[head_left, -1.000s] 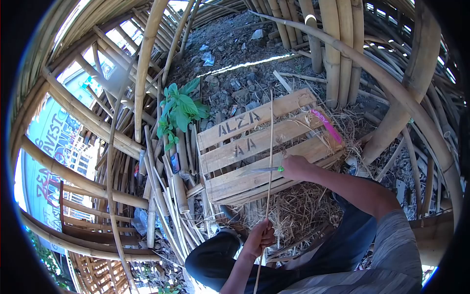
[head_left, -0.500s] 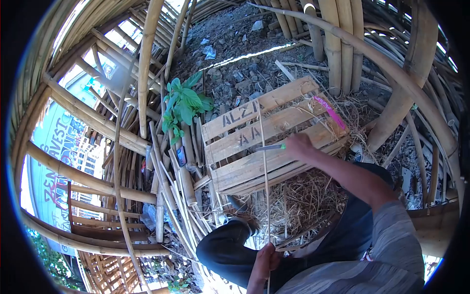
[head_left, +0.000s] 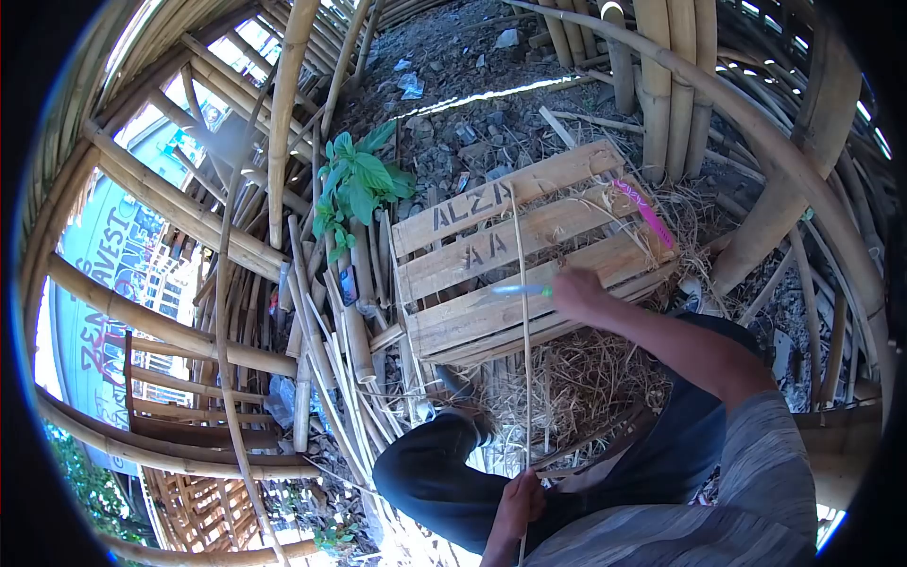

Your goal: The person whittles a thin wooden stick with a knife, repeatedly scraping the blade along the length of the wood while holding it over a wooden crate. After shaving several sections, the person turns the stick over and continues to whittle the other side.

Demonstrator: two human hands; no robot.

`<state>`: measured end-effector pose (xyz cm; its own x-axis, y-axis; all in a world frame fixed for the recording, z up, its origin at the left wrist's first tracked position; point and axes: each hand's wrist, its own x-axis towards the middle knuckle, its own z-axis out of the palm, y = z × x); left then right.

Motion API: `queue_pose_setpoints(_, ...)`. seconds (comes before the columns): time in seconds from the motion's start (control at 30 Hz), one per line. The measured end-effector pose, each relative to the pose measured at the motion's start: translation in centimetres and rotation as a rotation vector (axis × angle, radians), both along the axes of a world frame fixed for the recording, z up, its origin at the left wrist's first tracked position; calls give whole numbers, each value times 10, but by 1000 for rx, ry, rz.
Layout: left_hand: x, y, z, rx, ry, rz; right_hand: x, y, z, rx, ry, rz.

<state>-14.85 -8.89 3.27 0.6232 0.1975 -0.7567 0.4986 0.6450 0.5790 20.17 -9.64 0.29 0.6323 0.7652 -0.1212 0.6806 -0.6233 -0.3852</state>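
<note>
My left hand is closed round the lower part of a long thin bamboo strip, which stands up in front of me and ends over the crate. In my right hand is a knife with a green part by the fingers. Its blade points left and crosses the strip at about the height of the crate's middle. Behind both lies a slatted wooden crate with dark stencilled letters and a pink mark at its right end.
Straw and shavings cover the ground below the crate. A green leafy plant grows at its left, beside a pile of bamboo pieces. Thick bamboo poles rise behind, and a bamboo lattice stands at the left.
My right hand and the knife have moved slightly down along the strip. The whole view has shifted a little, and my left hand still grips the strip.
</note>
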Motion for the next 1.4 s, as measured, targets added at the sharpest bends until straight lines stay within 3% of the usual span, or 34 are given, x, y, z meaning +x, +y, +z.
queue_pose_setpoints(0.1,-9,4,-2,-87,-68,22,37,-6,2,-48,-108,-98)
queue_pose_setpoints(0.17,-6,12,-1,-130,-76,35,25,-12,-9,65,-50,9)
queue_pose_setpoints(0.2,-4,14,0,-175,-83,41,8,-10,0,-59,161,50)
queue_pose_setpoints(0.33,5,15,0,-179,-64,45,-57,-2,5,-61,139,346)
queue_pose_setpoints(0.47,1,17,-2,-196,-103,20,-52,1,14,-43,-1,418)
queue_pose_setpoints(0.6,-5,14,0,-230,-90,26,23,7,-4,-44,-51,5)
queue_pose_setpoints(0.7,-12,14,-5,-370,-83,84,40,-2,-1,-34,-108,19)
queue_pose_setpoints(0.8,-4,15,-3,-406,-63,90,-3,0,4,-76,108,148)
queue_pose_setpoints(0.87,-2,16,-5,-436,-70,93,-36,0,13,-77,135,306)
queue_pose_setpoints(1.0,-5,19,-8,-493,-57,104,-55,-2,19,-26,160,368)
queue_pose_setpoints(1.2,-7,12,-11,-527,-57,72,1,12,-10,9,-123,191)
queue_pose_setpoints(1.33,-6,11,-13,-570,-76,56,24,6,7,56,-8,55)
queue_pose_setpoints(1.4,-2,12,-11,-566,-83,58,11,3,11,-23,13,108)
